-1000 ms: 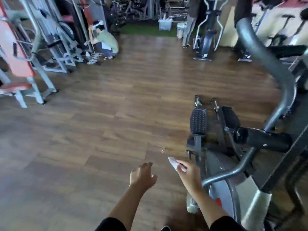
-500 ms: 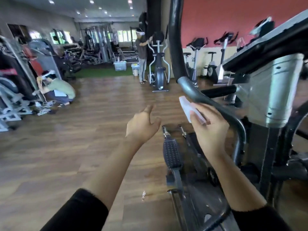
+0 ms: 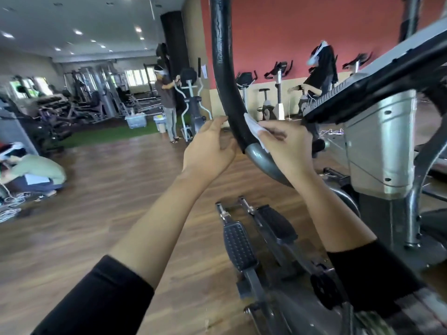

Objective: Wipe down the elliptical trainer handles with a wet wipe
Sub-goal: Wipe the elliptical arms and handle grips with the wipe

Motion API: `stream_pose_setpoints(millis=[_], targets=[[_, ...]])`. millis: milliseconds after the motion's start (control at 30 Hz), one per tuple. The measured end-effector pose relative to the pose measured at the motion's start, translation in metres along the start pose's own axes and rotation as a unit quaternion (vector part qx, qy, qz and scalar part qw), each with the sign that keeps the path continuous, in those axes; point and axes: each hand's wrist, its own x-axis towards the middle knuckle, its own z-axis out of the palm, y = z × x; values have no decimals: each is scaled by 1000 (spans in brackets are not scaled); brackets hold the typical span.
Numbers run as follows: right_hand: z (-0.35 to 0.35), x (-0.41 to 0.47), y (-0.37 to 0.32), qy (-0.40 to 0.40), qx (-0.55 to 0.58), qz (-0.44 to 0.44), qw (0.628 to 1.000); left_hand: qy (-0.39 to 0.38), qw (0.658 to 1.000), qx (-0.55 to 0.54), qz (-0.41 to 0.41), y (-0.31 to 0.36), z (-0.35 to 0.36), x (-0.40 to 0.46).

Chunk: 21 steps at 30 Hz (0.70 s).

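Head view, wet wipe [image 3: 254, 128] under right hand [image 3: 286, 146]

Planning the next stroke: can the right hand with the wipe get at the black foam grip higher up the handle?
Probably yes: the right hand already presses the white wet wipe against the black foam handle grip, and nothing blocks the grip above.

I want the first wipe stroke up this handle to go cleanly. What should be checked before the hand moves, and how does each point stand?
1. Wet wipe in the right hand: ok, pinched in its fingers.
2. Wipe against the handle's black grip: ok, it lies on the grip just above its lower end.
3. Left hand steadying the handle: cannot tell; fingers relaxed beside the grip, contact unclear.
4. Wipe wrapped round the grip: not ok, it covers one side only.
5. Path up the grip free: ok, nothing on it.
6. Wipe still moist: cannot tell.
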Motion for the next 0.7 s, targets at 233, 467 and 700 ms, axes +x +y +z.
stream_pose_setpoints(millis=[233,467,700], targets=[[1,12,5,-45,93,56,993,42,996,-74,11,-5,18,21],[6,28,9,-90,200,85,972,115,988,-101,29,-3,26,39],[1,35,16,-127,189,90,970,133,983,-124,21,-1,29,46]])
